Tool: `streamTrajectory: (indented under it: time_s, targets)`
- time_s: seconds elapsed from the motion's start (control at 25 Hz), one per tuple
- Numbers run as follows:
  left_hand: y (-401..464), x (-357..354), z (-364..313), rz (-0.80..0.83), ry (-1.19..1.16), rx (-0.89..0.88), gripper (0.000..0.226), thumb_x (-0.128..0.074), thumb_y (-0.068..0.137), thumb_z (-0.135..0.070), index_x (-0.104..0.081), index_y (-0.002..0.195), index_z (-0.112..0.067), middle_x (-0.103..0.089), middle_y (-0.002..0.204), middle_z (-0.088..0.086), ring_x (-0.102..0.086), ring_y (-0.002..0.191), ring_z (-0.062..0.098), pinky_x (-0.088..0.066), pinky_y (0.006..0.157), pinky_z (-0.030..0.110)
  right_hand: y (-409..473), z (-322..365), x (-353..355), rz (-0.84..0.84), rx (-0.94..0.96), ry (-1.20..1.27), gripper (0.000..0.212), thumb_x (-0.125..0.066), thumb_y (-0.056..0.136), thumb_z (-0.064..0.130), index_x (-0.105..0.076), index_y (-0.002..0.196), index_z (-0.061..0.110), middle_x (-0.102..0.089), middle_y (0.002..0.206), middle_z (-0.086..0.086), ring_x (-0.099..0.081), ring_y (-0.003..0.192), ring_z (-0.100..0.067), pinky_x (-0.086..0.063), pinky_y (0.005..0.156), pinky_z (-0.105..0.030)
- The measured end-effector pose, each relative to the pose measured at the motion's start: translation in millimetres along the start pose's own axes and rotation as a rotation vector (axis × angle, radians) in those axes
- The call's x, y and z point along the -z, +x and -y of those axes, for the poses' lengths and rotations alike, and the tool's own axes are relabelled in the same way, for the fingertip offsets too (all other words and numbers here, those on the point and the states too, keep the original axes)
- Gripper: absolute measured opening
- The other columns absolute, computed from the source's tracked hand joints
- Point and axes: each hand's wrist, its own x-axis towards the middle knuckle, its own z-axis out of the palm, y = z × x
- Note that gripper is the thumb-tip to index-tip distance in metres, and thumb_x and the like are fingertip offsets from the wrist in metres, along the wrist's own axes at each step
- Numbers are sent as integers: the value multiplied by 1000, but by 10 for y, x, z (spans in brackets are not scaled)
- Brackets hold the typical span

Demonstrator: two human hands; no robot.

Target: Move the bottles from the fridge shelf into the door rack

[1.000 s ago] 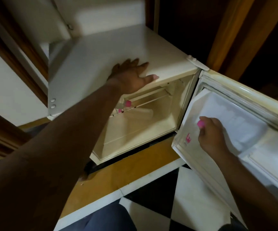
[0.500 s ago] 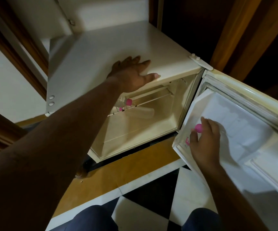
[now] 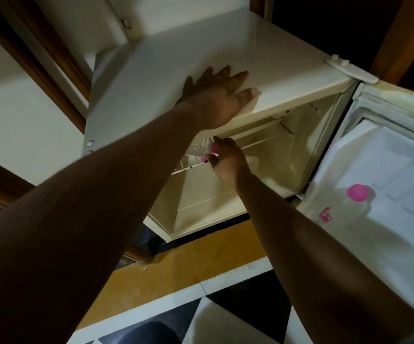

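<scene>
Reaching into the open mini fridge [image 3: 225, 58], the right hand [image 3: 228, 161] has its fingers curled around the pink-capped neck of a clear bottle [image 3: 201, 148] lying on the wire shelf [image 3: 260, 142], a second pink cap [image 3: 204, 158] just below the fingertips. Left hand [image 3: 216, 100] lies flat, fingers spread and holding nothing, on the fridge top right above. Off to the right of both hands, another pink-capped bottle [image 3: 357, 194] already stands in the door rack [image 3: 325, 214].
</scene>
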Motion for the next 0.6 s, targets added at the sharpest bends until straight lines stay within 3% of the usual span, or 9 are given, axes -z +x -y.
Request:
streamTrajectory:
  time_s: [0.12, 0.24, 0.36, 0.48, 0.6]
  targets:
    - [17, -9, 0, 1, 14, 15, 66, -21, 97, -68, -14, 158, -43, -4, 170, -6, 2, 155, 24, 5, 121, 52, 118, -10, -134, -51, -39, 6, 34, -59, 90, 28, -56, 120, 12, -62, 116, -14, -58, 106, -31, -47, 93, -39]
    - [22, -2, -21, 7, 20, 19, 67, -21, 97, -69, -14, 158, -43, -5, 170, -7, 1, 155, 23, 4, 122, 52, -34, 36, -139, -175, -79, 316, 9, -63, 87, 14, -66, 94, 10, -67, 95, -8, -60, 88, -22, -51, 83, -34]
    - [32, 2, -14, 2, 29, 23, 67, -22, 96, -70, -15, 158, -44, -7, 170, -7, -1, 155, 23, 2, 122, 52, -399, 27, -31, -234, -206, 645, 22, -69, 80, 10, -68, 102, 11, -68, 104, -6, -63, 95, -19, -51, 84, -25]
    - [36, 0, -5, 8, 29, 32, 69, -21, 94, -73, -15, 157, -45, -7, 170, -7, -2, 155, 23, 1, 122, 52, -789, -111, 322, -212, -225, 812, 27, -66, 76, 12, -68, 102, 19, -67, 111, -8, -64, 102, -23, -56, 88, -41]
    - [30, 9, -24, 4, 32, 33, 69, -22, 94, -73, -16, 157, -45, -8, 169, -7, -4, 155, 24, 0, 122, 52, -1138, -185, 929, -129, -95, 685, 33, -68, 79, 6, -65, 98, 33, -64, 111, -1, -62, 103, -20, -56, 86, -35]
